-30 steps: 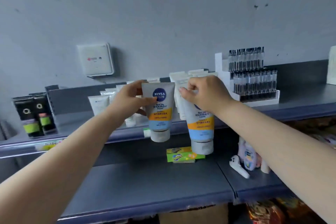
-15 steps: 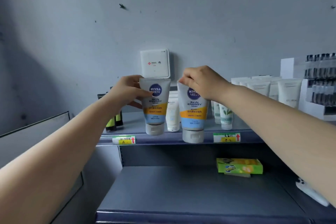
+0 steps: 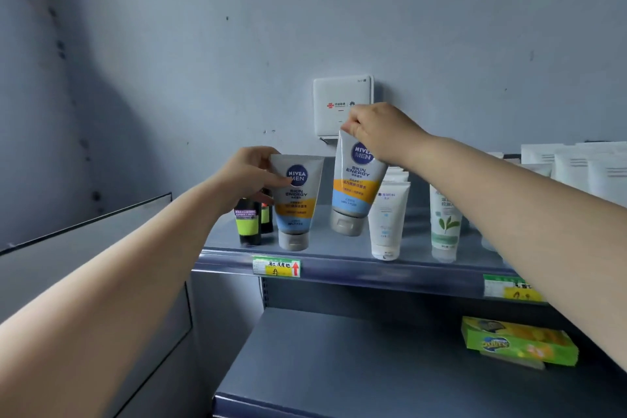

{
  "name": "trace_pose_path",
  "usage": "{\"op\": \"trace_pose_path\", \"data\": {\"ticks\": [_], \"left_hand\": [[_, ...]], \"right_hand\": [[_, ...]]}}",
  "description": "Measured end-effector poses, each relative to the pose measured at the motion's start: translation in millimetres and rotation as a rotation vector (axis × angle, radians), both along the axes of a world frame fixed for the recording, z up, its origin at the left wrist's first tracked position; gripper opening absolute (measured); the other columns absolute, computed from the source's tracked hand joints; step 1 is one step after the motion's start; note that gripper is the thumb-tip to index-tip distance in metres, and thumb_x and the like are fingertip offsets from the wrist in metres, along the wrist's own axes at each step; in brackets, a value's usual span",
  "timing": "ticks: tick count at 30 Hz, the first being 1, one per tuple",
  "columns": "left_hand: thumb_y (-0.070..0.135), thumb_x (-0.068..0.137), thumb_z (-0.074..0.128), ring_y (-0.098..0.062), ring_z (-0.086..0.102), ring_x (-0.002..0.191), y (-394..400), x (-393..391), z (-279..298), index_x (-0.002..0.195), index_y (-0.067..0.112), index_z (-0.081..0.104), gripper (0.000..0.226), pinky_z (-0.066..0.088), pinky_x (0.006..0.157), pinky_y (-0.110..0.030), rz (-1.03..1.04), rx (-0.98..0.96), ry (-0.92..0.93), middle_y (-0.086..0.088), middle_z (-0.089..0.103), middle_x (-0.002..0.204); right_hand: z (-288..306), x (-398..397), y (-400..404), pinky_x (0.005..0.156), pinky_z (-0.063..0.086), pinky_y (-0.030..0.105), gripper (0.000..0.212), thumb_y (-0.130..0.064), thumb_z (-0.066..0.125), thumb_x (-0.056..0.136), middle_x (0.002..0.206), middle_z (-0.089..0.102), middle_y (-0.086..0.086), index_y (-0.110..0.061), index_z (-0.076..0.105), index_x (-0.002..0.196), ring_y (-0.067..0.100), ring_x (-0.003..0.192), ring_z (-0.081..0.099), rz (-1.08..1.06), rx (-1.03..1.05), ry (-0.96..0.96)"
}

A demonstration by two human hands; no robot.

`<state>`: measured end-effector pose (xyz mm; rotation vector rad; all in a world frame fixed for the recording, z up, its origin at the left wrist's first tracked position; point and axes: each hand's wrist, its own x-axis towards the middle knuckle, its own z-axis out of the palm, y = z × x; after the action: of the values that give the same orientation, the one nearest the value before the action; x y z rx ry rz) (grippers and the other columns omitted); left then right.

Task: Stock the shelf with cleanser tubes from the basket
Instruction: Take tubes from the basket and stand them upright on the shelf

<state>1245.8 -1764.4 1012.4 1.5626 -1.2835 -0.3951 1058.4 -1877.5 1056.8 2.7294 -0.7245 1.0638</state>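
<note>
My left hand (image 3: 249, 176) grips the crimped top of a grey, orange and blue cleanser tube (image 3: 295, 204) that stands cap down on the upper shelf (image 3: 339, 263), close to its front edge. My right hand (image 3: 383, 132) pinches the top of a second, matching cleanser tube (image 3: 354, 187), which hangs tilted a little above the shelf, just right of the first tube. No basket is in view.
Dark bottles with green labels (image 3: 249, 226) stand left of the tubes. White tubes (image 3: 386, 217) and a green-leaf tube (image 3: 444, 220) stand to the right. A white box (image 3: 342, 105) is fixed to the wall behind. A green packet (image 3: 519, 343) lies on the lower shelf.
Both hands moved the tubes left along the shelf. The left tube has come down onto the shelf, and the right tube has risen and now tilts.
</note>
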Motion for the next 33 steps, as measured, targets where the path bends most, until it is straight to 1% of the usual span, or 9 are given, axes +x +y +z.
{"op": "trace_pose_path", "data": {"ticks": [4, 8, 12, 17, 22, 25, 28, 30, 33], "left_hand": [[-0.006, 0.077, 0.068, -0.020, 0.064, 0.080, -20.4, 14.3, -5.7, 0.092, 0.013, 0.061, 0.025, 0.059, 0.069, -0.038, 0.007, 0.036, -0.003, -0.003, 0.064, 0.086], [-0.006, 0.077, 0.068, -0.030, 0.065, 0.094, -40.6, 23.7, -10.3, 0.099, 0.006, 0.060, 0.026, 0.056, 0.081, -0.049, 0.036, 0.089, -0.034, -0.011, 0.064, 0.096], [-0.004, 0.077, 0.069, -0.030, 0.066, 0.092, -58.7, 29.5, -13.8, 0.081, 0.011, 0.057, 0.020, 0.057, 0.079, -0.047, 0.014, 0.159, -0.109, -0.012, 0.063, 0.091], [-0.003, 0.078, 0.068, -0.016, 0.064, 0.073, -75.1, 38.9, -15.0, 0.076, 0.011, 0.054, 0.021, 0.060, 0.062, -0.030, -0.028, 0.201, -0.182, -0.005, 0.060, 0.080], [-0.004, 0.079, 0.068, -0.017, 0.064, 0.075, -87.8, 50.6, -20.7, 0.074, 0.012, 0.051, 0.023, 0.060, 0.070, -0.035, -0.111, 0.255, -0.225, -0.005, 0.058, 0.078], [-0.004, 0.079, 0.068, -0.018, 0.063, 0.076, -93.4, 57.4, -23.2, 0.073, 0.012, 0.050, 0.025, 0.060, 0.071, -0.037, -0.155, 0.273, -0.249, -0.006, 0.056, 0.079], [-0.002, 0.076, 0.072, -0.005, 0.058, 0.058, -95.7, 64.6, -19.5, 0.069, 0.013, 0.050, 0.027, 0.057, 0.054, -0.020, -0.178, 0.294, -0.330, -0.002, 0.054, 0.068], [0.005, 0.073, 0.076, 0.002, 0.050, 0.042, -95.7, 69.9, -14.5, 0.066, 0.016, 0.055, 0.025, 0.042, 0.042, -0.010, -0.153, 0.296, -0.473, 0.003, 0.054, 0.059], [0.012, 0.074, 0.077, 0.001, 0.055, 0.042, -94.9, 79.0, -9.4, 0.060, 0.020, 0.061, 0.023, 0.040, 0.043, -0.009, -0.188, 0.319, -0.491, 0.010, 0.059, 0.048]], "right_hand": [[8.1, 30.0, -34.7, 0.081, 0.041, 0.035, 0.033, -0.027, 0.040, 0.099, 0.112, 0.059, 0.022, 0.002, 0.055, 0.103, 0.036, 0.101, 0.054, -0.039, -0.035, 0.040], [11.9, 55.2, -64.2, 0.086, 0.045, 0.039, 0.034, -0.029, 0.039, 0.099, 0.116, 0.058, 0.023, 0.001, 0.054, 0.105, 0.039, 0.104, 0.055, -0.071, -0.115, 0.101], [8.6, 78.0, -82.3, 0.083, 0.043, 0.038, 0.036, -0.029, 0.036, 0.100, 0.114, 0.058, 0.023, 0.001, 0.053, 0.109, 0.037, 0.104, 0.054, -0.101, -0.177, 0.185], [2.1, 100.6, -93.2, 0.085, 0.043, 0.040, 0.036, -0.028, 0.035, 0.100, 0.116, 0.056, 0.023, 0.001, 0.053, 0.110, 0.037, 0.106, 0.054, -0.122, -0.170, 0.275], [-3.3, 119.8, -97.2, 0.076, 0.038, 0.035, 0.034, -0.028, 0.035, 0.100, 0.112, 0.056, 0.021, 0.001, 0.053, 0.106, 0.035, 0.102, 0.054, -0.151, -0.129, 0.369], [-7.5, 129.6, -99.1, 0.078, 0.040, 0.036, 0.032, -0.028, 0.037, 0.100, 0.111, 0.057, 0.021, 0.000, 0.053, 0.105, 0.034, 0.101, 0.054, -0.157, -0.096, 0.427], [-12.6, 138.9, -100.4, 0.081, 0.041, 0.036, 0.033, -0.028, 0.036, 0.100, 0.113, 0.058, 0.020, -0.001, 0.053, 0.108, 0.034, 0.102, 0.054, -0.159, -0.080, 0.464], [-15.6, 143.7, -98.9, 0.078, 0.038, 0.033, 0.034, -0.028, 0.036, 0.100, 0.113, 0.058, 0.020, -0.001, 0.054, 0.110, 0.034, 0.102, 0.054, -0.161, -0.072, 0.479], [-21.8, 151.1, -94.9, 0.071, 0.032, 0.029, 0.034, -0.028, 0.035, 0.100, 0.109, 0.059, 0.018, -0.001, 0.055, 0.108, 0.030, 0.091, 0.051, -0.146, -0.059, 0.480]]}}
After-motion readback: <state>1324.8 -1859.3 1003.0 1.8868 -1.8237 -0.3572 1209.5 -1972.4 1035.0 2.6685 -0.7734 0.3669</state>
